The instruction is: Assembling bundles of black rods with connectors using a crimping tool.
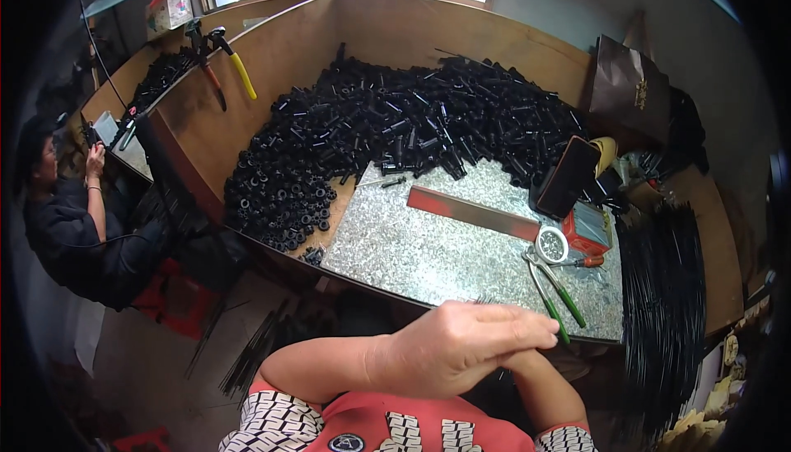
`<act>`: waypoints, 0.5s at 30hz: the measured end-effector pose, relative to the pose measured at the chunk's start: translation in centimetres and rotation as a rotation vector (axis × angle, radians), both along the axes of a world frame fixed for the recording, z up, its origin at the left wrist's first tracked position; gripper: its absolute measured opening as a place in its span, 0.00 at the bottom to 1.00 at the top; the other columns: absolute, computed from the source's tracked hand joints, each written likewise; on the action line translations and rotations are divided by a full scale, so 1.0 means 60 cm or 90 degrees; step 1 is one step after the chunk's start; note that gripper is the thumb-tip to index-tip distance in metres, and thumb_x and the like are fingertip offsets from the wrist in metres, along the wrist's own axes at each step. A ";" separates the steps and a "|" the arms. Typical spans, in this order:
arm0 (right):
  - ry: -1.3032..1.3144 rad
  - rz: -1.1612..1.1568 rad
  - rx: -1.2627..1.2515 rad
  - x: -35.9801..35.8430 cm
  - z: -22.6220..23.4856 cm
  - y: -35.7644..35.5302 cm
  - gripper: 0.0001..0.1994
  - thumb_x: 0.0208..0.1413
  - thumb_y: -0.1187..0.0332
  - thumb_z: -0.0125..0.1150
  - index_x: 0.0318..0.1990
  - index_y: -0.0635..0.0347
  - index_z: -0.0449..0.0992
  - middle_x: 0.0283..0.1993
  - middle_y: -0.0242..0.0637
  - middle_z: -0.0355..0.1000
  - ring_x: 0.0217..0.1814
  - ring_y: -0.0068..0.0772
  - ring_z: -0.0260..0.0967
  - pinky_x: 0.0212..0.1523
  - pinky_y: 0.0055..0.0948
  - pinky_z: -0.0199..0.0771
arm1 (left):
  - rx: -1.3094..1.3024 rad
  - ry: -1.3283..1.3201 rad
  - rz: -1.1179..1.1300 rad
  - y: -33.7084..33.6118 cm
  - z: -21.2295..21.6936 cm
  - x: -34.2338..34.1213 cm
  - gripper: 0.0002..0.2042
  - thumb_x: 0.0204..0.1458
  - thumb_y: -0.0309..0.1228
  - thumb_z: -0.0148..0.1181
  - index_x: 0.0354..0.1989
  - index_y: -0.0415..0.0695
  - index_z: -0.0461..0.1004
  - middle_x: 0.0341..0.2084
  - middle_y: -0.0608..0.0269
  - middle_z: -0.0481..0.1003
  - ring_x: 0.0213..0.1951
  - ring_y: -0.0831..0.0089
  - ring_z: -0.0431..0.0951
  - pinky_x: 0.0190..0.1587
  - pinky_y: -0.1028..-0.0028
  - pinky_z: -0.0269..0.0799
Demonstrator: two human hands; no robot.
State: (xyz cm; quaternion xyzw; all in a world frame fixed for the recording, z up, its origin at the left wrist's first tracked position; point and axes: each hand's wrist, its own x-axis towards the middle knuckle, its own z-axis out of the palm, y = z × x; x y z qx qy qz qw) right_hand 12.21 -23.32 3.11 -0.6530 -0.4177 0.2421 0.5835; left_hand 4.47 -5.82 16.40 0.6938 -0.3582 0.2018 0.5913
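Your one head view looks steeply down from close above your clasped hands, facing forward over the speckled metal plate toward the wooden back wall.

Surface: curved wooden bench with raised back wall.
Metal sheet: centre, speckled grey.
Black tubes: heaped from 9 to 1 o'clock.
Red strip: on the sheet.
Green pliers: 4 o'clock.
Black rods: bundled at 3 o'clock.

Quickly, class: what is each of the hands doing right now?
Left hand: fingers extended, laid over the right; holding cannot be told.
Right hand: mostly hidden beneath; cannot be told.
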 end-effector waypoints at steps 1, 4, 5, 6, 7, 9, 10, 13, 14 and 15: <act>0.017 -0.032 -0.010 0.000 0.002 0.008 0.14 0.62 0.63 0.50 0.45 0.63 0.74 0.45 0.39 0.74 0.47 0.31 0.71 0.46 0.32 0.71 | 0.016 0.007 -0.002 0.000 0.003 -0.006 0.18 0.50 0.19 0.60 0.51 0.31 0.70 0.43 0.46 0.76 0.43 0.60 0.79 0.47 0.71 0.75; 0.077 -0.114 -0.037 0.000 -0.004 0.040 0.11 0.60 0.65 0.53 0.41 0.64 0.75 0.38 0.37 0.75 0.39 0.29 0.72 0.40 0.29 0.73 | -0.132 0.111 -0.035 0.008 -0.010 -0.013 0.28 0.53 0.28 0.61 0.61 0.32 0.59 0.47 0.48 0.74 0.44 0.64 0.79 0.47 0.71 0.74; 0.096 -0.143 -0.046 0.000 -0.006 0.047 0.10 0.60 0.66 0.54 0.39 0.64 0.75 0.36 0.36 0.76 0.37 0.28 0.73 0.38 0.28 0.73 | -0.013 0.137 -0.014 0.039 -0.016 -0.004 0.33 0.55 0.37 0.60 0.63 0.32 0.53 0.48 0.50 0.74 0.44 0.67 0.78 0.47 0.71 0.74; -0.105 -0.220 -0.096 0.001 -0.015 0.048 0.11 0.60 0.65 0.55 0.35 0.64 0.76 0.30 0.34 0.76 0.31 0.25 0.72 0.35 0.25 0.72 | -0.035 0.117 0.117 0.055 -0.033 0.018 0.28 0.55 0.36 0.60 0.58 0.32 0.59 0.44 0.50 0.75 0.42 0.67 0.78 0.45 0.71 0.74; 0.089 -0.246 -0.069 0.002 -0.029 0.047 0.11 0.60 0.65 0.56 0.34 0.65 0.75 0.27 0.32 0.75 0.29 0.21 0.71 0.32 0.23 0.71 | -0.057 0.095 0.243 0.069 -0.051 0.045 0.23 0.54 0.35 0.61 0.53 0.32 0.65 0.41 0.50 0.76 0.39 0.67 0.79 0.42 0.71 0.74; 0.087 -0.278 -0.075 -0.003 -0.014 0.051 0.08 0.61 0.71 0.50 0.31 0.65 0.72 0.28 0.35 0.76 0.30 0.23 0.72 0.34 0.23 0.72 | 0.148 0.023 0.528 0.145 -0.094 0.107 0.10 0.53 0.29 0.60 0.39 0.34 0.73 0.32 0.52 0.77 0.35 0.65 0.79 0.36 0.72 0.74; 0.085 -0.278 -0.072 -0.003 -0.012 0.051 0.08 0.61 0.71 0.50 0.31 0.65 0.72 0.28 0.35 0.76 0.30 0.23 0.72 0.34 0.23 0.72 | 0.148 0.061 0.641 0.183 -0.127 0.139 0.05 0.50 0.25 0.59 0.30 0.36 0.75 0.27 0.53 0.75 0.30 0.60 0.77 0.33 0.69 0.72; 0.106 -0.257 -0.039 -0.006 -0.006 0.060 0.10 0.61 0.70 0.51 0.30 0.66 0.71 0.28 0.36 0.76 0.30 0.23 0.72 0.34 0.24 0.72 | 0.456 0.158 0.861 0.312 -0.203 0.180 0.08 0.47 0.31 0.61 0.25 0.39 0.78 0.28 0.54 0.76 0.36 0.56 0.74 0.42 0.62 0.71; 0.092 -0.256 -0.059 -0.006 -0.002 0.061 0.10 0.61 0.70 0.51 0.30 0.66 0.71 0.28 0.36 0.76 0.30 0.23 0.72 0.34 0.24 0.72 | 0.538 0.226 0.889 0.335 -0.218 0.190 0.08 0.46 0.32 0.62 0.26 0.40 0.79 0.29 0.55 0.76 0.39 0.56 0.73 0.43 0.62 0.70; 0.077 -0.260 -0.078 -0.005 -0.002 0.060 0.10 0.62 0.69 0.51 0.30 0.66 0.71 0.27 0.37 0.76 0.29 0.24 0.72 0.34 0.24 0.72 | 0.621 0.293 0.909 0.347 -0.228 0.205 0.08 0.45 0.34 0.62 0.27 0.42 0.80 0.31 0.55 0.76 0.41 0.57 0.72 0.44 0.63 0.69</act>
